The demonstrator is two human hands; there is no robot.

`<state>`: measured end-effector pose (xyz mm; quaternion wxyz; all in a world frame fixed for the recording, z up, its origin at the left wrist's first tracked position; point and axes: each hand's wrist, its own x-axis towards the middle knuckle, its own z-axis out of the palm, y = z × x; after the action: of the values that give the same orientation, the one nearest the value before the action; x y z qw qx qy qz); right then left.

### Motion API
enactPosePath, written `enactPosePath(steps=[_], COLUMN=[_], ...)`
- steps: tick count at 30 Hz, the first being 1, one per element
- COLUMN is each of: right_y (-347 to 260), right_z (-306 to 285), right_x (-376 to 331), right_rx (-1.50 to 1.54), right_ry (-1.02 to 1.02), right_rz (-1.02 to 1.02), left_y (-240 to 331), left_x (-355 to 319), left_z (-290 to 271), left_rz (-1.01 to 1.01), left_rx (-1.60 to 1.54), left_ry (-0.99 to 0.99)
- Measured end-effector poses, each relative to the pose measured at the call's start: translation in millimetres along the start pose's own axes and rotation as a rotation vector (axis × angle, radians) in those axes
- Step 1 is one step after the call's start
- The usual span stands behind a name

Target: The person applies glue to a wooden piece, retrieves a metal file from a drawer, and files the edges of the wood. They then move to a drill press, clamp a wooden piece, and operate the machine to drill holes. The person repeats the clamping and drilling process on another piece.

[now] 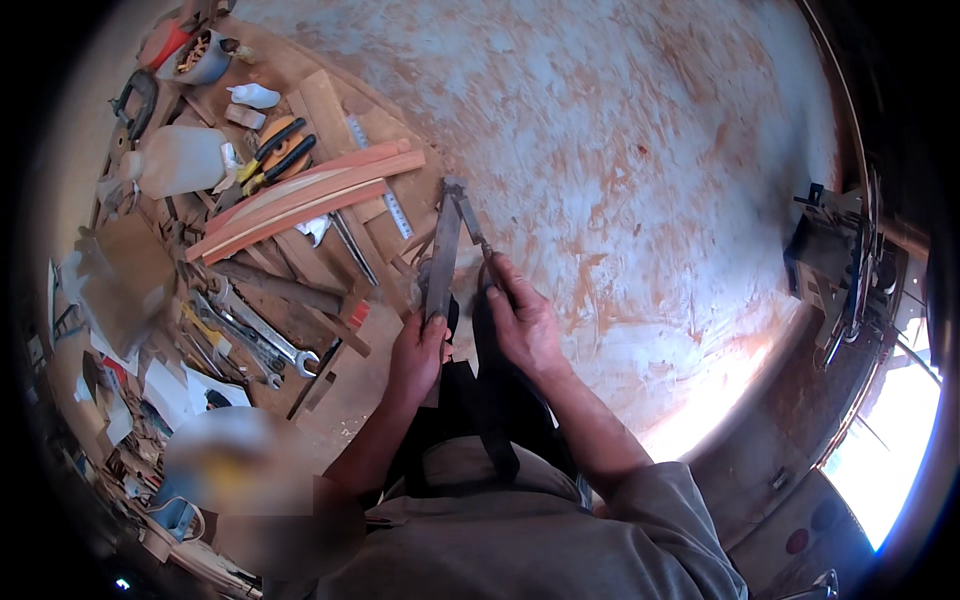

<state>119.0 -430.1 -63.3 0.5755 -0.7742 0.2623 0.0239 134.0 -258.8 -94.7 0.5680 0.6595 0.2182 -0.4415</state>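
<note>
Okay, we look mid-job: left hand (416, 352) clamped round the flat bar (443, 265), frame centre; right hand (525, 322) gripping the handled tool (471, 217), tip at the bar's upper end. What's done or left, we can't tell.

Grey-brown shirt (560, 545), short sleeves (672, 515), dark trousers (522, 400)

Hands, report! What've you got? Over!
Left hand gripping long flat bar. Right hand gripping slim tool. Far ends seemingly touching. Reddish wood strips lie leftward.
</note>
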Motion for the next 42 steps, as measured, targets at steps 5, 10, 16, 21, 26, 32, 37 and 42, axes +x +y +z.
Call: enactPosePath(steps=[5,10,16,21,26,32,37,42], right_y=[-5,-2,-18,-22,-25,-20,-17,-15], right_z=[2,6,-1,0,-3,-4,1,0], right_x=[-2,-4,-3,6,-2,1,22,2], right_rx=[-0.101,-0.109,-0.19,-0.173,-0.246,-0.271,-0.236,-0.281], right_ry=[0.008,0.034,-0.052,-0.012,-0.013,-0.025,0.053,0.032], right_rz=[-0.048,-0.036,0.067,0.071,0.033,0.04,-0.088,-0.043], left_y=[-3,-2,6,9,6,7,2,6], left_x=[1,2,-3,-6,-4,-5,-4,-5], left_z=[0,11,26,34,33,35,37,36], left_rz=[-0.006,-0.034,-0.041,-0.053,-0.016,-0.024,-0.014,-0.014], left_rx=[-0.033,-0.079,-0.126,-0.102,-0.088,-0.048,-0.082,-0.035], left_ry=[-0.043,-0.068,-0.026,0.035,0.017,0.017,0.007,0.015])
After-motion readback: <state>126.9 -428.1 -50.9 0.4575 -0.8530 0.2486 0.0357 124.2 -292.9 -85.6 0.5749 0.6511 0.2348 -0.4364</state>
